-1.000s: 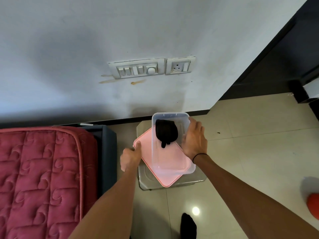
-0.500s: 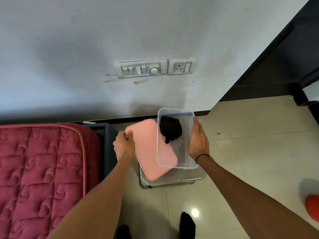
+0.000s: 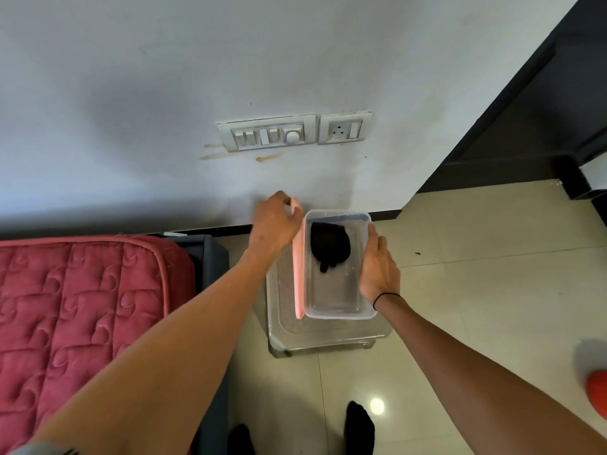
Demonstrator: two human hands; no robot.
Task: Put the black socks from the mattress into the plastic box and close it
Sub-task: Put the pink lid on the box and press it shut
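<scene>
box: clear plastic box [image 3: 335, 310], open, held over a larger grey bin [image 3: 328, 336] on the floor, near the wall
socks: black socks [image 3: 330, 249] bundled inside the box, at its far end; none seen on the mattress [image 3: 82, 307]
lid: pink lid [image 3: 298, 274] stood on edge, just beside and touching the box's left wall, not on yet
left hand: left hand [image 3: 274, 224], grip clenched on the far top corner of the lid, thumb and fingers pinching it
right hand: right hand [image 3: 377, 267], grip wrapped on the box's right wall, steadying it
step: closing the box; socks part looks done, lid is the only thing left
how to do it well: tip the lid flat over the opening, line its far corners up with the box's far corners first, then lower the near end
press: push down round the rim, corner by corner, until it seats all round; right hand has to come off the rim or slide lower so fingers don't get caught under the lid
watch: sock tail hangs toward the middle, well clear of the rim, so pinching cloth seems unlikely
risk: box is only held by one side, may tilt or slip when pressed; likely better to rest it on the bin top before pressing
other: red thing [image 3: 597, 395] at right edge on floor, cannot tell what it is; not relevant
</scene>
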